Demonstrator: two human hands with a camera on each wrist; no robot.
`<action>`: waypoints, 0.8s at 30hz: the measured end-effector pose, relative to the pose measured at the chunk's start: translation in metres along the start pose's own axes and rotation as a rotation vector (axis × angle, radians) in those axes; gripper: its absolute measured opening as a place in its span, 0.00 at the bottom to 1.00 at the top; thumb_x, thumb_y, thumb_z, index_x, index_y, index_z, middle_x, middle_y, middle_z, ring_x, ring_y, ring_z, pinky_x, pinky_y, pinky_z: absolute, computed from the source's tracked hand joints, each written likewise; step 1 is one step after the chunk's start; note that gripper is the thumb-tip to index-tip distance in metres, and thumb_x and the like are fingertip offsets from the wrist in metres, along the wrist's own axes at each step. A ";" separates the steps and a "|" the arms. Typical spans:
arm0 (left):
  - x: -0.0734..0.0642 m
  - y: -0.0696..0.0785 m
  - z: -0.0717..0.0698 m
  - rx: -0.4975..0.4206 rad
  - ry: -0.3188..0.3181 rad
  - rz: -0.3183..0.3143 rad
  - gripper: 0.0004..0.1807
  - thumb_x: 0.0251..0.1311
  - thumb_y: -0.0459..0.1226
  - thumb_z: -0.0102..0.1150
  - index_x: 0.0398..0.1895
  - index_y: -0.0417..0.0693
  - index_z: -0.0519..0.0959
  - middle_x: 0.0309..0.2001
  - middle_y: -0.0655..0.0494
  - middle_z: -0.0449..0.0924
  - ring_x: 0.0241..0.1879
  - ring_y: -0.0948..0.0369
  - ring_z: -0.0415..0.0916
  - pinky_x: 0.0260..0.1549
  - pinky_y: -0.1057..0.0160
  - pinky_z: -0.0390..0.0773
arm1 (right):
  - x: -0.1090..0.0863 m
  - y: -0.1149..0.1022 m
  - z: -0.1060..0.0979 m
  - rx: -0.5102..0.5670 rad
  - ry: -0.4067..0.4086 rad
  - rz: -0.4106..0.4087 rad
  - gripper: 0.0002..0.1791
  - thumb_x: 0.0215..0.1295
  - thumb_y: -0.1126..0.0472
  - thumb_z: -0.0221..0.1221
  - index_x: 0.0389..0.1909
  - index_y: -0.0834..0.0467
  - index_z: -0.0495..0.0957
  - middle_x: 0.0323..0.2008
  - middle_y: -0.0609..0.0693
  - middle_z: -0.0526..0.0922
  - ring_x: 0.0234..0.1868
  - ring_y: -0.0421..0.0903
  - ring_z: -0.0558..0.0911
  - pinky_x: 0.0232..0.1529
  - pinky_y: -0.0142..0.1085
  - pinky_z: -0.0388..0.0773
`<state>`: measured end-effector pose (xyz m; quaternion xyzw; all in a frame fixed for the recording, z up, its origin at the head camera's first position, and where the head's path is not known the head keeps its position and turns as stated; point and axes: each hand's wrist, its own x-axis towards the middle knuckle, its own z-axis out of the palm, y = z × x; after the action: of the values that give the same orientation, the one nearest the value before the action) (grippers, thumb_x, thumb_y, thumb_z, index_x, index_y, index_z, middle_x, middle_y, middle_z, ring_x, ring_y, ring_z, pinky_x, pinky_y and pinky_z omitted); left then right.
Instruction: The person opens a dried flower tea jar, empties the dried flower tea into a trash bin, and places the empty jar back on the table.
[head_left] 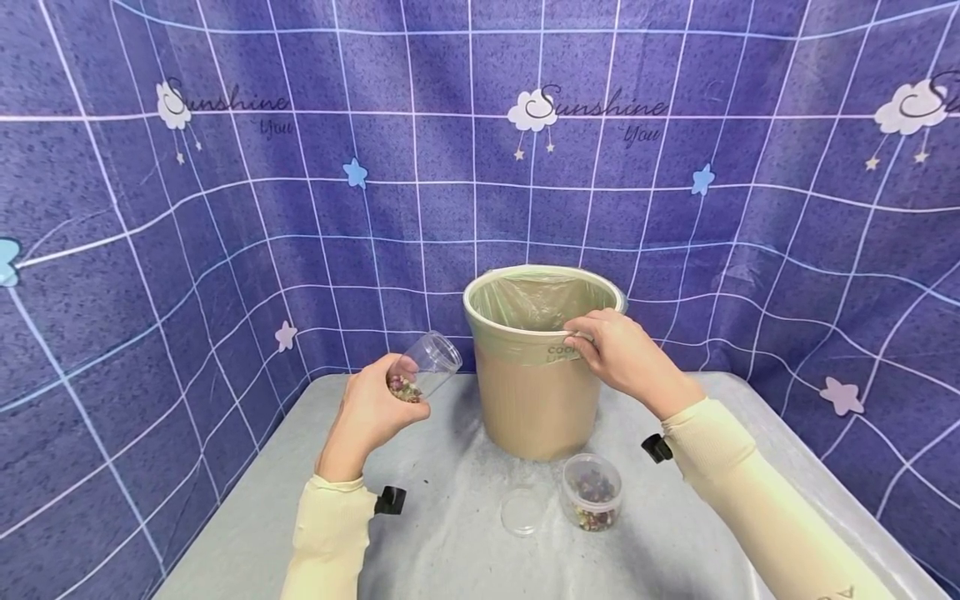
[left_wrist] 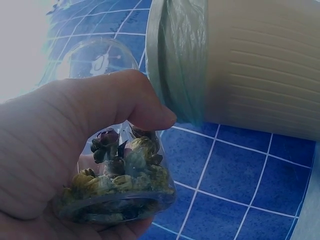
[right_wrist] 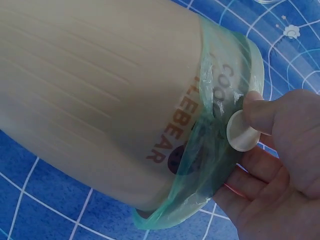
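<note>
My left hand grips a clear plastic jar, tilted with its open mouth up and toward the bin. Dried flowers, yellowish and dark purple, lie at the jar's bottom. To the right stands a beige trash can, its thin green bag folded over the rim. My right hand pinches that rim at the front right, fingers over the edge and thumb outside. A pale round tab shows by the thumb in the right wrist view. The left hand and its jar are apart from the can.
In front of the can, a second clear jar holds more dried flowers. A round transparent lid lies beside it on the grey tabletop. A blue gridded curtain hangs behind and at both sides.
</note>
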<state>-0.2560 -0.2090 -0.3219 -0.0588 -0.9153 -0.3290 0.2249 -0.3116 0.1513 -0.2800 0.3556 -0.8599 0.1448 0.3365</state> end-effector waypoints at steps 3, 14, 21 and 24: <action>0.000 0.001 0.001 -0.003 0.000 -0.004 0.27 0.38 0.42 0.76 0.48 0.58 0.81 0.38 0.59 0.83 0.37 0.58 0.79 0.37 0.58 0.77 | -0.001 0.001 0.001 0.004 0.003 0.005 0.07 0.67 0.64 0.66 0.44 0.61 0.86 0.38 0.54 0.88 0.43 0.55 0.85 0.49 0.51 0.80; -0.003 0.010 -0.003 0.010 0.035 0.019 0.26 0.39 0.42 0.76 0.48 0.58 0.81 0.40 0.59 0.85 0.38 0.57 0.80 0.38 0.58 0.77 | -0.004 0.000 0.003 0.004 0.029 0.016 0.06 0.68 0.65 0.65 0.43 0.60 0.85 0.38 0.53 0.87 0.45 0.56 0.84 0.51 0.52 0.79; 0.007 0.024 -0.010 0.034 0.065 0.055 0.27 0.37 0.43 0.75 0.48 0.58 0.81 0.39 0.59 0.85 0.38 0.56 0.80 0.37 0.57 0.76 | -0.001 0.000 0.003 0.008 0.045 0.010 0.03 0.66 0.65 0.66 0.39 0.58 0.85 0.36 0.51 0.86 0.43 0.54 0.84 0.49 0.50 0.80; 0.011 0.032 -0.014 0.043 0.072 0.073 0.28 0.37 0.43 0.76 0.48 0.58 0.81 0.39 0.59 0.85 0.38 0.55 0.80 0.37 0.56 0.77 | -0.001 0.000 0.004 0.010 0.039 0.015 0.03 0.66 0.65 0.66 0.39 0.58 0.85 0.35 0.51 0.86 0.42 0.54 0.84 0.48 0.50 0.80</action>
<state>-0.2528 -0.1935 -0.2890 -0.0754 -0.9107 -0.3027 0.2707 -0.3130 0.1496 -0.2836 0.3479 -0.8550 0.1585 0.3504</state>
